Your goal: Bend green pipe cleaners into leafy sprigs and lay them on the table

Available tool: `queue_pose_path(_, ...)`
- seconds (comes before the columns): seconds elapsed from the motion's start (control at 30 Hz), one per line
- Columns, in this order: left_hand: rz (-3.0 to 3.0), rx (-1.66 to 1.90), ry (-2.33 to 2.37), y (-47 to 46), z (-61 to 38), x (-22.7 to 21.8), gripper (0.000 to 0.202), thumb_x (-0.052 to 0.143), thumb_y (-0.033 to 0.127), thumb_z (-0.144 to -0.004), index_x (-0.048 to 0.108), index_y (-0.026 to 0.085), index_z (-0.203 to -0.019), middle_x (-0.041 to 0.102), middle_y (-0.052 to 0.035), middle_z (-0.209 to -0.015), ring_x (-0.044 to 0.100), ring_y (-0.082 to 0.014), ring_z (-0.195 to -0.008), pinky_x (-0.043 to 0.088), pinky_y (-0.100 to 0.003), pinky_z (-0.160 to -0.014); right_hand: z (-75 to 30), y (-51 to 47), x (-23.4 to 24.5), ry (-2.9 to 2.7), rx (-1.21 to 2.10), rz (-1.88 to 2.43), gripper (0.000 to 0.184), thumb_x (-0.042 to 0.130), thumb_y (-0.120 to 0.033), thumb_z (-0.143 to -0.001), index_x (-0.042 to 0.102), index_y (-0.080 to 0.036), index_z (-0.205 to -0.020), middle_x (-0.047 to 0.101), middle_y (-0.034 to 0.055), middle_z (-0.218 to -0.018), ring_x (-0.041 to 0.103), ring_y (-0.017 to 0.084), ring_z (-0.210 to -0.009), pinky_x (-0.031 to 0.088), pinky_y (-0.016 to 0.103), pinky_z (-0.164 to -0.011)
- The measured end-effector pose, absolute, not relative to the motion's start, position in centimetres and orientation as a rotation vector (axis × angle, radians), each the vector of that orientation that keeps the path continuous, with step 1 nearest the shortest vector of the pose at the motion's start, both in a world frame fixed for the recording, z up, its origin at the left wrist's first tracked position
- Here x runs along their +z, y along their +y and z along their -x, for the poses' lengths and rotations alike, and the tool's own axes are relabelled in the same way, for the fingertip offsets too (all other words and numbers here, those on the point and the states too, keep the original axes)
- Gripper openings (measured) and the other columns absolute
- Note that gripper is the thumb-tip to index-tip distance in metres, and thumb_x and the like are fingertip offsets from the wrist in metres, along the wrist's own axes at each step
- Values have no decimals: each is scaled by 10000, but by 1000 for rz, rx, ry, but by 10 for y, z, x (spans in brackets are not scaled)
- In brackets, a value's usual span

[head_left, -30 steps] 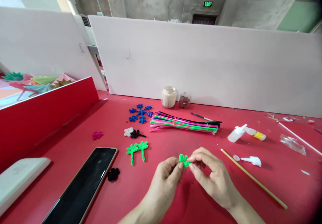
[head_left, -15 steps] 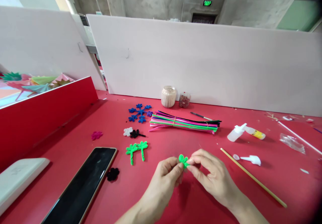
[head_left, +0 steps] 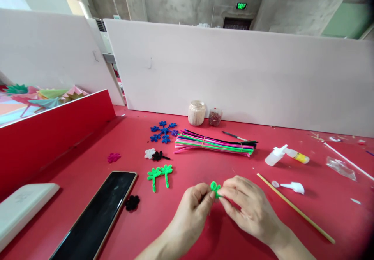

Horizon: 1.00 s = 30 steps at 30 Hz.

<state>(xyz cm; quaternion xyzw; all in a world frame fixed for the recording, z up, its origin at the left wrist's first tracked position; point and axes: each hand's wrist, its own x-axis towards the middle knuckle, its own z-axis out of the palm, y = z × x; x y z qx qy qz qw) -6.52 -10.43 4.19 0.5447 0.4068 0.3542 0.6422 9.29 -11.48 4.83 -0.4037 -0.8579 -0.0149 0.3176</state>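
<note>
A small green pipe-cleaner flower (head_left: 214,187) is pinched between both hands, low in the middle of the view. My left hand (head_left: 195,205) grips its left side between thumb and forefinger. From the right, my right hand (head_left: 247,203) presses thumb and fingertips on its other side. Part of the flower is hidden by the fingers. To the left lie two joined green pipe-cleaner flowers with stems (head_left: 159,174). Beyond the hands rests a banded bundle of coloured pipe cleaners (head_left: 216,144).
A phone (head_left: 96,213), a black flower (head_left: 132,203) and a pink flower (head_left: 113,157) lie at left. A blue snowflake shape (head_left: 164,131) and a glass jar (head_left: 196,113) stand farther back. A glue bottle (head_left: 275,155) and a wooden stick (head_left: 295,207) are at right.
The green flower has turned in my fingers, and its petals show at a different angle. My hands stay close together around it; the view has shifted slightly.
</note>
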Motion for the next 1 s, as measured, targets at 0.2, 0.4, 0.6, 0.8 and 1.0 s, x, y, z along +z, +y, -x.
queue_pose_path(0.2, -1359, 741, 909, -102, 68, 37, 276, 430, 352, -790, 382, 169, -589, 281, 56, -555, 241, -82, -515, 216, -214, -471, -98, -112, 51, -2433, -278, 971, 123, 474, -122, -787, 578, -161, -842, 587, 48, -740, 521, 166, -668, 401, 314, -632)
queue_pose_path(0.4, -1382, 709, 914, -103, 67, 44, 280, 425, 318, -786, 335, 180, -559, 260, 65, -530, 220, -78, -496, 202, -210, -456, -97, -110, 59, -2537, -436, 845, 134, 455, -123, -792, 586, -147, -793, 570, 32, -639, 480, 156, -590, 347, 304, -554)
queue_pose_path(0.6, -1437, 683, 927, -101, 69, 47, 250, 408, 272, -793, 349, 174, -571, 273, 56, -544, 233, -82, -514, 224, -208, -464, -98, -108, 65, -2587, -491, 757, 145, 445, -103, -796, 580, -143, -760, 575, 31, -646, 461, 151, -576, 326, 302, -546)
queue_pose_path(0.8, -1725, 796, 987, -103, 70, 48, 251, 348, 231, -828, 343, 176, -583, 325, 36, -575, 311, -96, -555, 279, -203, -512, -88, -110, 60, -2428, -137, 986, 153, 426, -98, -777, 541, -163, -700, 517, 21, -620, 443, 147, -585, 333, 273, -542)
queue_pose_path(1.0, -2368, 786, 939, -107, 76, 51, 214, 294, 83, -791, 439, 159, -652, 464, -12, -614, 403, -120, -569, 328, -242, -592, -80, -121, 60, -1751, 1011, 1301, 181, 462, -183, -736, 404, -176, -565, 323, -46, -542, 316, 89, -486, 262, 213, -454)
